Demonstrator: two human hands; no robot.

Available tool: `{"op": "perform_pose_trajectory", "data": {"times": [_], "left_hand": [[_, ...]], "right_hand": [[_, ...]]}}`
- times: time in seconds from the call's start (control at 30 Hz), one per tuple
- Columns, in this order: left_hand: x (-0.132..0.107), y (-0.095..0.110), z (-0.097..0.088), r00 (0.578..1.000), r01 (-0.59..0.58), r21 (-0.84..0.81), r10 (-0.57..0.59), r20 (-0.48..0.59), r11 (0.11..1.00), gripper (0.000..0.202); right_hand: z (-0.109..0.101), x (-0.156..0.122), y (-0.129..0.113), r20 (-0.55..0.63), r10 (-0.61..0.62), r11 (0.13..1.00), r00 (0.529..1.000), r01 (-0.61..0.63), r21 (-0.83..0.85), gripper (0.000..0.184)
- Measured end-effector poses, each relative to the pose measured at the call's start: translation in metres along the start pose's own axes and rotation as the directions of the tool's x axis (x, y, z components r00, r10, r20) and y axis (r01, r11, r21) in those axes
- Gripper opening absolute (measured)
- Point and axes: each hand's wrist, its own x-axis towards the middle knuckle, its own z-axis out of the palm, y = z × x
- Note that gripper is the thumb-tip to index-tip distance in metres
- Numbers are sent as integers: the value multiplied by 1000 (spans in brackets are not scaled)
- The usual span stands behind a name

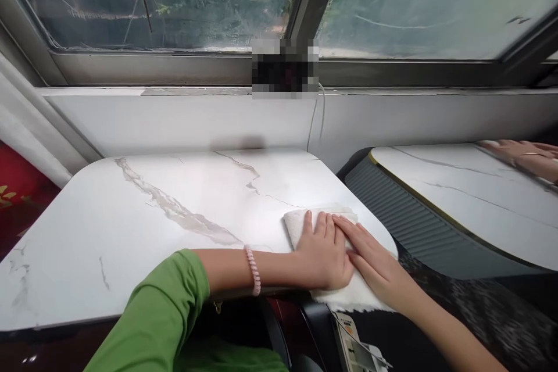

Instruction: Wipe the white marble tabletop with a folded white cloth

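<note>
A white cloth lies at the right front corner of a white marble-patterned table, its near edge hanging over the table's rim. My left hand rests flat on the cloth with fingers stretched out; the wrist wears a pink bead bracelet and the arm a green sleeve. My right hand lies flat on the cloth right beside it, fingers extended and overlapping the left hand's edge.
A window and white sill run along the back, with a cable hanging down. A second marble table stands at right, another person's hand resting on it. A small device shows below the table edge.
</note>
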Motion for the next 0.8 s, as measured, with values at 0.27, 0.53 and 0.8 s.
{"op": "perform_pose_trajectory", "data": {"times": [0.27,0.53,0.8], "left_hand": [[43,5,3,998,49,-63,-46,37,997,63],[96,-43,19,997,68,-63,-69,-16,996,59],[154,-117,32,987,116,-97,-126,-99,988,55]], "right_hand": [[-5,12,32,-6,170,985,985,-170,-12,58],[3,75,66,-22,212,977,977,-212,-2,57],[23,167,102,-66,221,975,973,-218,47,56]]}}
